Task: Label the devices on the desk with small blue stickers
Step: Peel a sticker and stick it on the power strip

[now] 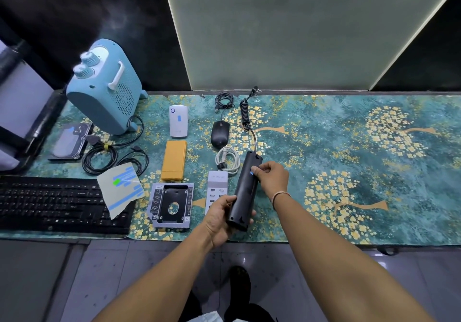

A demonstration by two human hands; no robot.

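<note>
Holding a long black device [245, 192] up over the near edge of the bench [324, 147], the left hand [220, 219] has its fingers curled round the near end. The right hand [270, 177] is up at the far end, fingers [259, 170] pinching a small blue sticker [252, 172] right against the black casing. A coiled black cord [245, 117] runs from the device's far end toward the back wall. Just left of it lie a white charger [216, 187] with rows of ports and a white cable [228, 159]. Farther left, a silver drive bracket [172, 204], a yellow case [174, 160], and a white box [178, 120] already wearing a blue sticker. A black mouse [220, 134] sits beyond. The sticker sheet [122, 187] rests on the keyboard [50, 202], with a light-blue heater [104, 87] at far left.
</note>
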